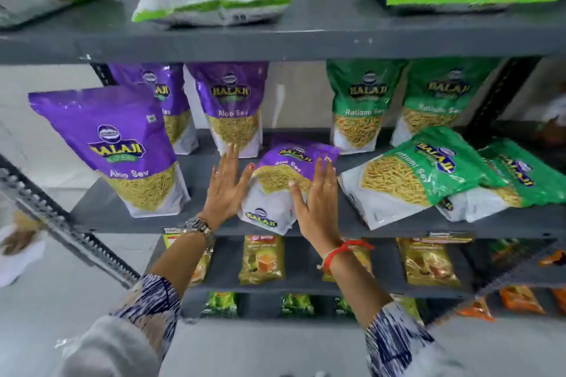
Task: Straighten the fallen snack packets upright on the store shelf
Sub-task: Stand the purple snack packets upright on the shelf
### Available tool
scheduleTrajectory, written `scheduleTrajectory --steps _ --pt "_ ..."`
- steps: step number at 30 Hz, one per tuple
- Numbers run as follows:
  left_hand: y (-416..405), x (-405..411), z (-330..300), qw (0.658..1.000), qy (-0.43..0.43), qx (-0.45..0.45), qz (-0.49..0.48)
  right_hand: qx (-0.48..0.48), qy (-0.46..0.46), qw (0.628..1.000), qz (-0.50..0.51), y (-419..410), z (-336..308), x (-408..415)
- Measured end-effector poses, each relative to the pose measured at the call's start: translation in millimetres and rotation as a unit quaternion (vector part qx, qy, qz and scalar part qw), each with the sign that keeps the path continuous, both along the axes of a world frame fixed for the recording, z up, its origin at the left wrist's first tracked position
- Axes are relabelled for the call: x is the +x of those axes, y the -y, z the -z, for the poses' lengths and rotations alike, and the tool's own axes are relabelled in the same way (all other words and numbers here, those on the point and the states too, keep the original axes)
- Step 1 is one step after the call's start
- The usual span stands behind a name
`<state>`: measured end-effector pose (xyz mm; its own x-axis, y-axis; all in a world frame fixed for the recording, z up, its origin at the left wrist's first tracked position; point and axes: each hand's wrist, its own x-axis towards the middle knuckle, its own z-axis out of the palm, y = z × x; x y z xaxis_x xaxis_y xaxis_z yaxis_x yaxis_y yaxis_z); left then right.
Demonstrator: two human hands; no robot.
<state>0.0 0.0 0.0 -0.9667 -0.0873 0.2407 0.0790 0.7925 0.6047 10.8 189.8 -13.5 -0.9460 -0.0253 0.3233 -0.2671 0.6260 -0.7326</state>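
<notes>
Currently, one fallen purple packet (283,180) is being handled on the middle shelf (214,223), where it lies tipped back with its base toward the shelf's front edge. It is flanked by both hands. The left hand (228,184) is flat and spread, fingers extended, its thumb touching the packet's left edge; nothing is gripped by it. The right hand (317,193) is laid on the packet's right side, thumb across the front face and fingers along the edge; a light hold is judged, though a firm grasp cannot be confirmed.

Step in hand, as judged: raising this packet to standing. Three purple packets (122,144) are already upright at left. Two green packets (422,174) are lying over at right, overlapping one another, untouched.

Next move, as judged: the top is to be tilted up while the base is kept seated on the shelf, then both hands withdrawn gently, since the soft pouch may slump again.
</notes>
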Motion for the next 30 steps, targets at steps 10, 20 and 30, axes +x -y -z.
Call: scheduleTrajectory --steps 10,20,30 --pt "25.2 -65.9 24.8 0.85 0.295 0.428 -0.088 -0.408 0.248 0.849 0.225 25.1 30.0 -46.8" --pt "7.3 -33.7 18.5 0.842 0.233 0.47 -0.128 -0.453 0.223 0.834 0.223 16.0 36.6 -37.1" --pt "-8.7 73.8 -38.8 0.836 0.106 0.533 -0.079 -0.488 0.126 0.861 0.071 -15.8 -41.2 47.0"
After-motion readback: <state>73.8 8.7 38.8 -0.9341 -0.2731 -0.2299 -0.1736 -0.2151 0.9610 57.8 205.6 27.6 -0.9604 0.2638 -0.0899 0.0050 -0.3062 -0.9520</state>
